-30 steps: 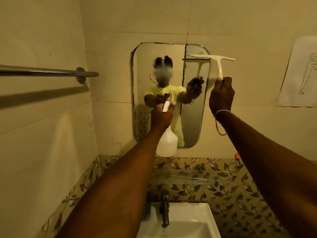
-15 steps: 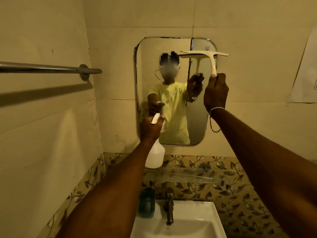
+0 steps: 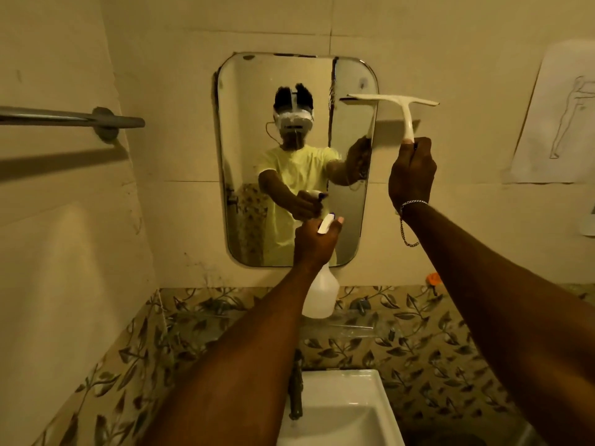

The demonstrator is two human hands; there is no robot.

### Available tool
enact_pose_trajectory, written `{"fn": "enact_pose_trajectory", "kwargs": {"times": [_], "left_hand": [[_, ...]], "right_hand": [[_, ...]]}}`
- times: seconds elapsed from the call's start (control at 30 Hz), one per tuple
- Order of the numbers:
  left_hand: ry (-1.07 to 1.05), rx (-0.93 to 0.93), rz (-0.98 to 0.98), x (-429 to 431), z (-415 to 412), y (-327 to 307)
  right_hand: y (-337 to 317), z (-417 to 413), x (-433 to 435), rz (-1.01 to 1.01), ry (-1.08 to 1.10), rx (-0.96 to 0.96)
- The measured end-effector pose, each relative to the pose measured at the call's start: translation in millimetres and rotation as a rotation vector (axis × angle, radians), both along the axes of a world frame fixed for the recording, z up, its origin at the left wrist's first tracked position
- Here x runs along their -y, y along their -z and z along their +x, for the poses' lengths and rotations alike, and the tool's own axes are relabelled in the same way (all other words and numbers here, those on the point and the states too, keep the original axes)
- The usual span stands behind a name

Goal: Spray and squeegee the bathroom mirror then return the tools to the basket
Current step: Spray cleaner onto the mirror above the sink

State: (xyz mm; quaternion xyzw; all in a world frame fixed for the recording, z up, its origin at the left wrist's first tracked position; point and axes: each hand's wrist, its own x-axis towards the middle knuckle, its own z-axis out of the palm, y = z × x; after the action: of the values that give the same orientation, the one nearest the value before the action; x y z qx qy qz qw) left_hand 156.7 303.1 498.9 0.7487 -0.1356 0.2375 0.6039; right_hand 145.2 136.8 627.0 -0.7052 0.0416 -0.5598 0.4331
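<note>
A rounded rectangular mirror (image 3: 257,91) hangs on the beige tiled wall straight ahead. My left hand (image 3: 314,244) grips the head of a translucent white spray bottle (image 3: 320,296), held up in front of the mirror's lower right corner with the nozzle toward the glass. My right hand (image 3: 410,177) holds a white squeegee (image 3: 394,103) by its handle, blade up and level, over the mirror's upper right edge and the wall beside it. I cannot tell whether the blade touches the glass. No basket is in view.
A white sink (image 3: 341,410) with a dark tap (image 3: 295,391) sits below. A metal towel rail (image 3: 70,119) juts from the left wall. A paper drawing (image 3: 553,123) hangs at right. A glass shelf (image 3: 347,329) and an orange item (image 3: 433,279) sit above the leaf-patterned tiles.
The squeegee has shifted right and lower, from the mirror's top toward its right edge. My left hand with the bottle stays low by the mirror's bottom. My head has moved.
</note>
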Motion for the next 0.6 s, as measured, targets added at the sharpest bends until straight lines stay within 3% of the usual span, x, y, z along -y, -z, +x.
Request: {"fn": "enact_pose_trajectory", "kwargs": {"times": [0.3, 0.6], "left_hand": [[-0.195, 0.052, -0.061, -75, 9, 16], [-0.419, -0.062, 0.016, -148, 3, 45]], "right_hand": [[8, 12, -21, -0.004, -0.046, -0.009], [6, 20, -60, 0.013, -0.156, 0.032]]}}
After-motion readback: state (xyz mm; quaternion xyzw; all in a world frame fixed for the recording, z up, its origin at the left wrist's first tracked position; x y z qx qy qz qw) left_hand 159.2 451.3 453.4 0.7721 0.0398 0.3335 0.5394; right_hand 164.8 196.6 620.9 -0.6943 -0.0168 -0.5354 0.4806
